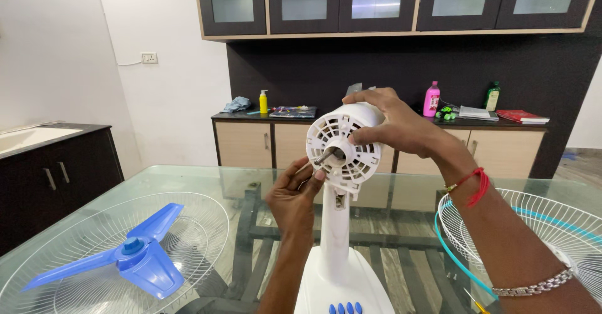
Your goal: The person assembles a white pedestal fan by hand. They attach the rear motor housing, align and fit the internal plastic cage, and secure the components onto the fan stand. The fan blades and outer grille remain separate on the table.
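The white fan motor housing [343, 145] is bare; right hand [392, 123] grips it, left hand [293, 192] fingers pinch its shaft [324, 157]; the base is cut off.

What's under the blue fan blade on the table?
The blue fan blade lies on a round white wire grille, which rests on the glass table. The wires directly beneath the blade's hub are hidden by it.

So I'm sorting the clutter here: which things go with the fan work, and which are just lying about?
With the fan work:
left hand at the motor shaft
right hand on the white motor housing
fan stand
blue blade
wire guards

Lying about:
yellow bottle
pink bottle
books
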